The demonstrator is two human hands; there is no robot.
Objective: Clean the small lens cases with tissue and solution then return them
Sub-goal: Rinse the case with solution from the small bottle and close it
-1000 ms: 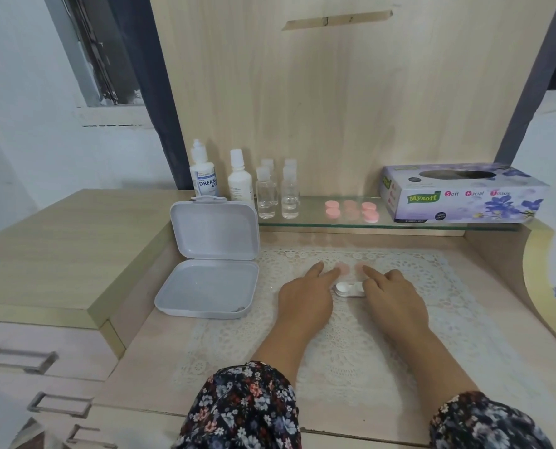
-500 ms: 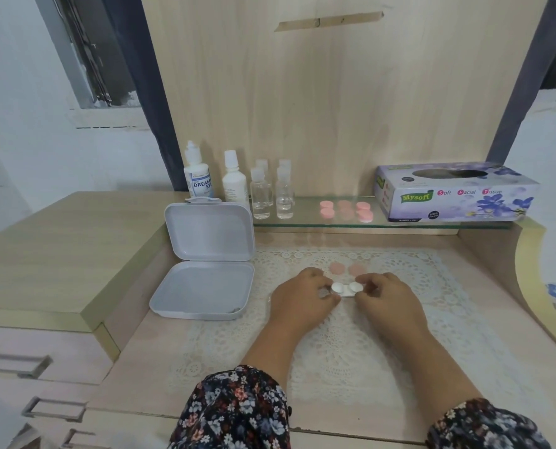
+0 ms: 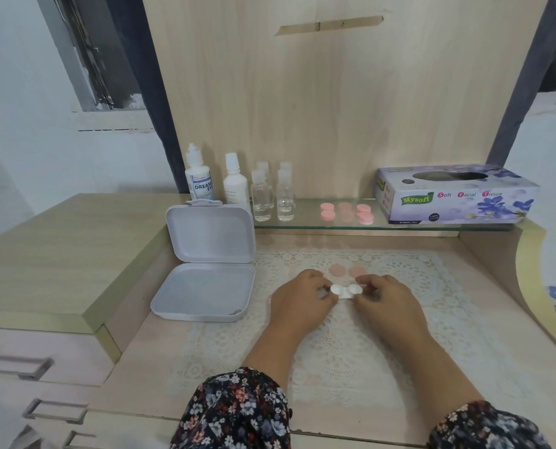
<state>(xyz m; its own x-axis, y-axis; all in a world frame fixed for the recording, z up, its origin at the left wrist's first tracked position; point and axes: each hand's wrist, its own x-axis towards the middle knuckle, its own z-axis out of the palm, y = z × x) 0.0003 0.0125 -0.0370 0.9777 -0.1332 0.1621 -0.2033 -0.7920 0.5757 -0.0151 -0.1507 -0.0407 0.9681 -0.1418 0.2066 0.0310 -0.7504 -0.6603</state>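
Head view: two hands pinch one lens case [image 3: 346, 290]; four bottles.

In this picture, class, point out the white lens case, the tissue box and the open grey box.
white lens case [image 3: 346, 290], head view, on its two round cups.
tissue box [image 3: 458, 202], head view, on its printed front face.
open grey box [image 3: 205, 291], head view, on its base tray.
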